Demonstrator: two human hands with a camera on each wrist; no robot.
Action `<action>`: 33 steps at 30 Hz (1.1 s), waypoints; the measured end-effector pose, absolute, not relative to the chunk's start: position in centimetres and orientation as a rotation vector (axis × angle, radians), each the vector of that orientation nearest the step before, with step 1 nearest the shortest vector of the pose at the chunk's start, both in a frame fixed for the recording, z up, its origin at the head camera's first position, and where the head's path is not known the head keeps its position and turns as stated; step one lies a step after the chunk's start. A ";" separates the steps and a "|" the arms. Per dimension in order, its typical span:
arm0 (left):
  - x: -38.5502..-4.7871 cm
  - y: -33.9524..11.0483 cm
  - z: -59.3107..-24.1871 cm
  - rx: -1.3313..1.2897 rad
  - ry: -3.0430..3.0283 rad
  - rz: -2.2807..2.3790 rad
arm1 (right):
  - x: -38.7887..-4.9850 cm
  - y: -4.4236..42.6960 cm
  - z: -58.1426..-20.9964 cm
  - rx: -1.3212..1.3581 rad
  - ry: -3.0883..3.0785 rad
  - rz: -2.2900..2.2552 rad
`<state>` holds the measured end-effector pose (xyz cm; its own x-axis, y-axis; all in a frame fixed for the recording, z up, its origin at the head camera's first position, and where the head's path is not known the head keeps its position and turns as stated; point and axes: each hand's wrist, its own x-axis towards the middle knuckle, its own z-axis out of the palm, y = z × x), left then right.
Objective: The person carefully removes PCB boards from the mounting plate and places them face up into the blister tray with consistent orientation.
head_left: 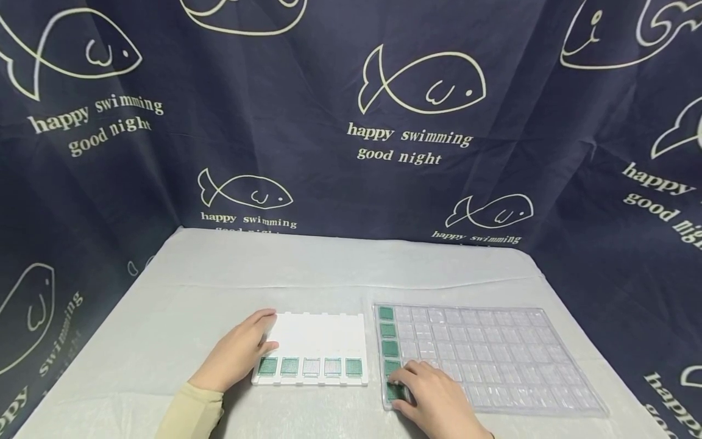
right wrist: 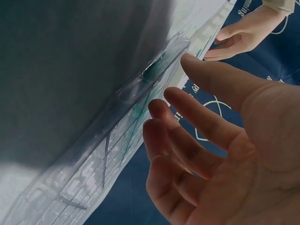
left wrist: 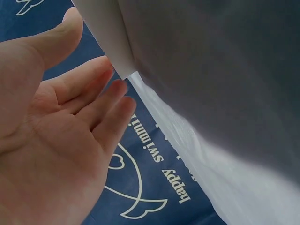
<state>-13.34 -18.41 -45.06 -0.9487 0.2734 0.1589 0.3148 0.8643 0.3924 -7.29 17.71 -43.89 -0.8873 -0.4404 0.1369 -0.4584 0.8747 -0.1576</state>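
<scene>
In the head view my left hand [head_left: 241,350] rests at the left edge of a white rectangular tray [head_left: 318,334]. Along its near side lies a row of small square pieces [head_left: 289,366], some green and some paler, with a fine grid. My right hand [head_left: 436,399] is over the near left corner of a clear plastic compartment tray [head_left: 493,356]. Its thumb and index finger are around the nearest green square [head_left: 393,391] in the left column. The right wrist view shows thumb and fingers [right wrist: 180,101] apart, with nothing visible between them. More green squares [head_left: 387,330] fill that column.
Both trays lie side by side on a table with a pale cloth [head_left: 307,262], a narrow gap between them. A dark blue curtain [head_left: 329,91] printed with fish and lettering hangs behind and at both sides.
</scene>
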 end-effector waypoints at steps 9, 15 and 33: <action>-13.2 -18.4 -45.1 -0.458 -2.943 -0.659 | -7.2 17.7 -43.8 0.717 -2.939 0.293; -13.2 -18.4 -45.1 -0.466 -2.947 -0.660 | -7.3 17.7 -43.5 0.715 -2.953 0.300; -13.0 -18.3 -44.9 -0.457 -2.952 -0.650 | -7.7 17.2 -42.9 0.734 -2.909 0.292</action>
